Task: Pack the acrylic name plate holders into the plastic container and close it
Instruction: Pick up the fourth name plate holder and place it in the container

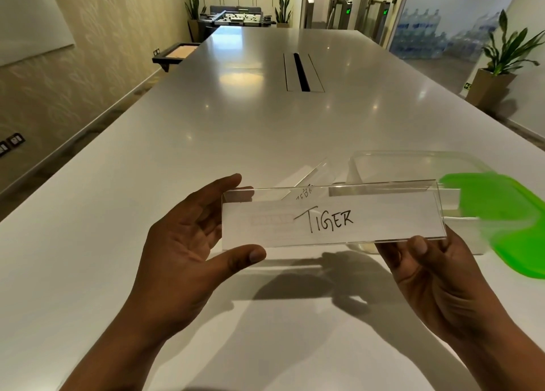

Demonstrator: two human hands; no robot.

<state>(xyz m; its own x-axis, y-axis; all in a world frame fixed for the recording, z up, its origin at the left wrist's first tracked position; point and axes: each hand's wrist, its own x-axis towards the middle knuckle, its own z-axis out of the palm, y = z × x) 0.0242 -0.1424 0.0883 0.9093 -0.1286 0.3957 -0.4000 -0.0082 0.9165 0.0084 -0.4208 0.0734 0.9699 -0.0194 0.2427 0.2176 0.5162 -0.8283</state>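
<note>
I hold a clear acrylic name plate holder [333, 218] above the table; its paper insert reads "TIGER". My left hand [188, 240] grips its left end between thumb and fingers. My right hand [427, 269] pinches the lower right corner, thumb on the front. Behind it a second acrylic holder [312, 175] lies on the table. The clear plastic container [413, 160] stands open at the right, with its green lid [501, 213] leaning beside it, partly over its near side.
The long white table [236, 131] runs away from me, with a cable slot [300, 72] in its middle. A dark tray [177, 52] juts out at the far left edge. A potted plant [501, 66] stands right of the table.
</note>
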